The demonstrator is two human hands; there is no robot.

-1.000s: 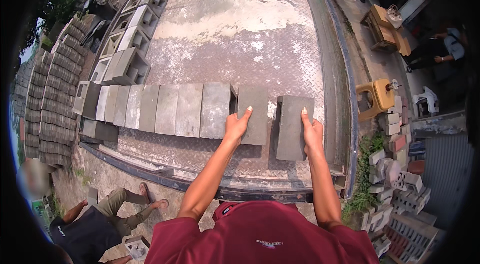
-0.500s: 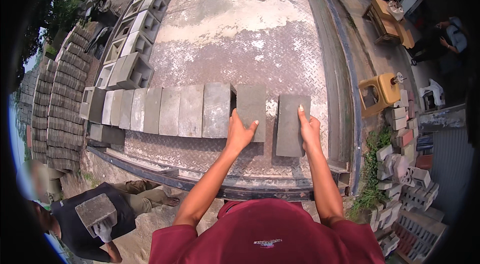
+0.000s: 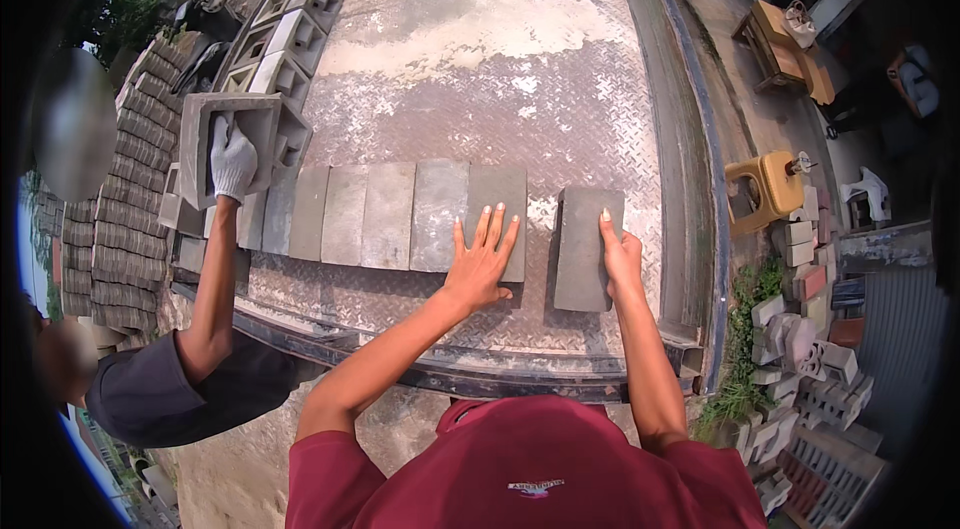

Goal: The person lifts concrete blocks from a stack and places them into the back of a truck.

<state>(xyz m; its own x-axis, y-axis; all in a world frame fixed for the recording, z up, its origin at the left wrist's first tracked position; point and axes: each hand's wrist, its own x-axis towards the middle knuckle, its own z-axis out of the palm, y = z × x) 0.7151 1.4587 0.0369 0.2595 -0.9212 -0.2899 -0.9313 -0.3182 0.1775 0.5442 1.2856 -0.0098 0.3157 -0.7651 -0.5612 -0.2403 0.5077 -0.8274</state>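
Observation:
My left hand [image 3: 478, 274] lies flat with fingers spread on the grey concrete block [image 3: 497, 187] at the right end of a row. It presses against the neighbouring concrete blocks [image 3: 390, 214], which stand side by side. My right hand [image 3: 623, 264] grips a separate concrete block [image 3: 582, 249], thumb on its top face and the other fingers mostly hidden along its right side. A gap of bare metal separates this block from the row. At the left, a co-worker's gloved hand [image 3: 234, 164] holds a hollow concrete block [image 3: 193, 154] above the row's far end.
Under the blocks is a diamond-plate truck bed [image 3: 450, 109] with a raised side wall [image 3: 682, 149] on the right. Hollow blocks [image 3: 290, 44] line its left side. Beyond stand stacked blocks [image 3: 135, 189], a yellow stool [image 3: 770, 184], a wooden bench [image 3: 780, 39] and people.
My left hand has opened out flat over the end block, which now sits against the row, its gap closed. The co-worker has swung a hollow block up over the bed. My right hand stays put.

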